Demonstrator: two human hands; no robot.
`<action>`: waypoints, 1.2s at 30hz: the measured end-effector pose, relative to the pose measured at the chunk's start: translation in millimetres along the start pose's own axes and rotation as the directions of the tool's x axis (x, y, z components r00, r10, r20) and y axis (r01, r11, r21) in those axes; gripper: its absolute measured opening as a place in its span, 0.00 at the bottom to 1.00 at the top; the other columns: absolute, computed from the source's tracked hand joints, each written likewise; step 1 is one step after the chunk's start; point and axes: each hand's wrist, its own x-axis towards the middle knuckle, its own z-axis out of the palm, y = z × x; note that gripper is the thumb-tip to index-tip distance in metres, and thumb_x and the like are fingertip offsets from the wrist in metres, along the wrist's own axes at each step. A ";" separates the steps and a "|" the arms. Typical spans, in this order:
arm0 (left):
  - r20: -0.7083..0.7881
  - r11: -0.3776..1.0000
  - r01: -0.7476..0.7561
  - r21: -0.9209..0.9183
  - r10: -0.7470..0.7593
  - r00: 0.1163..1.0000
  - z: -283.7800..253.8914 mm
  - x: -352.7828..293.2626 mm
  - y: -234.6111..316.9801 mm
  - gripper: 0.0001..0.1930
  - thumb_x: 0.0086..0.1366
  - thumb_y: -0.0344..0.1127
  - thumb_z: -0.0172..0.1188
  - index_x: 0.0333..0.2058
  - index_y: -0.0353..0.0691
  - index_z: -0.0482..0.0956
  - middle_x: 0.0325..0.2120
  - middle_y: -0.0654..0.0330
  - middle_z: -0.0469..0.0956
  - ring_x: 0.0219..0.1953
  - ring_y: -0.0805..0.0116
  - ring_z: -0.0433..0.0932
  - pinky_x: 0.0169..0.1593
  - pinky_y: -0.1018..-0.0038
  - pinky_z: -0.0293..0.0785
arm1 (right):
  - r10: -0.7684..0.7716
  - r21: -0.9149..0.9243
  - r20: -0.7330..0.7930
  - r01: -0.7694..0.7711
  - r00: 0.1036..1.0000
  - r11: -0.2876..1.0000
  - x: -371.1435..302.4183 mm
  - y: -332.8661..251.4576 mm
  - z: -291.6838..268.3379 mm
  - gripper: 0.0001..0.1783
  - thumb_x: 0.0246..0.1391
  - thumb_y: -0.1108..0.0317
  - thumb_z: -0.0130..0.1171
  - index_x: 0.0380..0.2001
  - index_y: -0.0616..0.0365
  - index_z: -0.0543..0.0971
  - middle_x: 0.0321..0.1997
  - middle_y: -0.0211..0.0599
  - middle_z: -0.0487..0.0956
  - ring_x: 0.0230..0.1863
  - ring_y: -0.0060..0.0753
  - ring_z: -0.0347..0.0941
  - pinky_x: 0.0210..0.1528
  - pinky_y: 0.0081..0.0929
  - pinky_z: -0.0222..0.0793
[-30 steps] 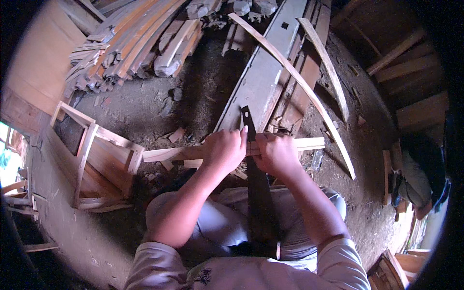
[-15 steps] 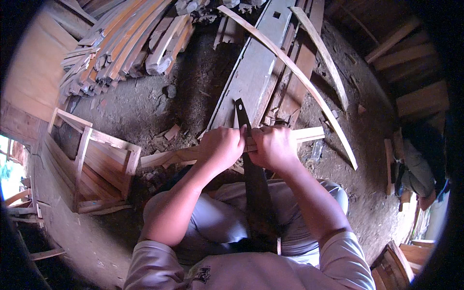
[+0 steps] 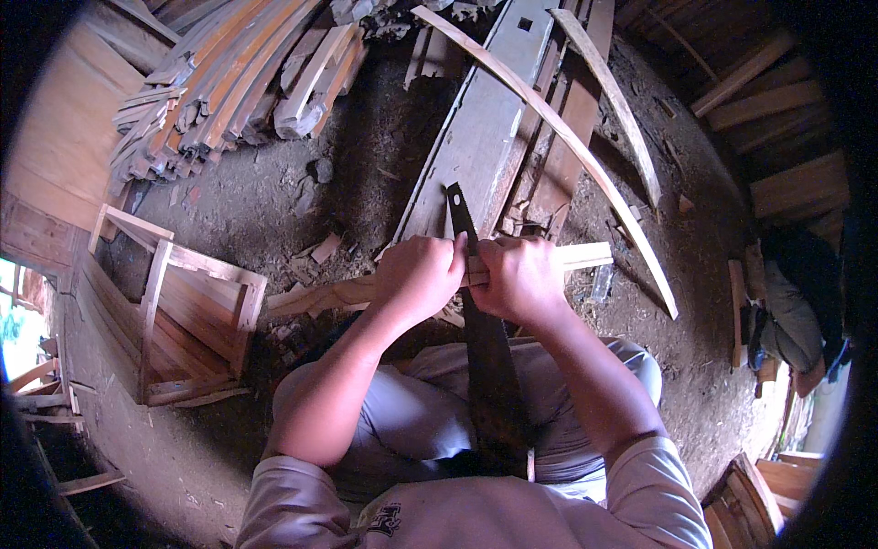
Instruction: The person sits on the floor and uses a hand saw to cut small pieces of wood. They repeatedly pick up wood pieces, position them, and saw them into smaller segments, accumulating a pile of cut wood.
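A hand saw [image 3: 494,384] runs upright through the picture, its broad end low between my knees and its narrow tip past my hands. Crosswise to it lies a pale wooden strip [image 3: 585,256], which meets the blade between my fists. My left hand [image 3: 416,279] is closed around the strip just left of the blade. On the blade's right side, my right hand [image 3: 519,279] grips the same strip, thumb toward the saw. The saw's handle is hidden in shadow near my lap.
Beyond my hands, a long grey plank [image 3: 466,137] slopes away, with two curved strips [image 3: 567,137] over and beside it. A stack of timber [image 3: 229,82] fills the far left. At left stands a wooden frame box [image 3: 157,320]; dark cloth [image 3: 791,311] hangs at right.
Both hands keep their grip on the strip. Strip and hands have shifted only very slightly against the saw blade, whose tip now shows a little more of its toothed edge.
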 end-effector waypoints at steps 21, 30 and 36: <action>-0.035 0.999 -0.032 -0.025 0.031 0.999 0.2 -0.7 0.1 0.28 0.76 0.48 0.48 0.22 0.34 0.81 0.19 0.41 0.77 0.22 0.39 0.79 0.28 0.50 0.73 | 0.025 0.104 -0.024 -0.023 0.999 0.994 -3.1 1.0 0.5 0.11 0.37 0.62 0.66 0.19 0.55 0.75 0.20 0.45 0.78 0.23 0.53 0.79 0.29 0.46 0.75; -0.059 0.968 -0.043 -0.246 0.029 0.998 -0.4 -1.7 0.4 0.30 0.77 0.48 0.48 0.19 0.30 0.78 0.15 0.41 0.75 0.20 0.39 0.78 0.26 0.50 0.71 | 0.060 0.189 0.025 -0.064 0.998 0.980 -0.9 -5.6 -18.5 0.12 0.38 0.61 0.66 0.22 0.56 0.77 0.23 0.47 0.81 0.26 0.54 0.80 0.31 0.47 0.77; 0.415 0.748 0.292 -0.597 -0.024 0.910 -11.4 -2.5 -29.0 0.27 0.78 0.50 0.48 0.26 0.33 0.77 0.16 0.53 0.77 0.19 0.61 0.79 0.27 0.61 0.73 | -0.043 0.286 0.261 -0.035 0.964 0.958 0.0 6.2 -39.0 0.16 0.43 0.57 0.68 0.27 0.59 0.80 0.28 0.52 0.82 0.33 0.59 0.81 0.38 0.48 0.77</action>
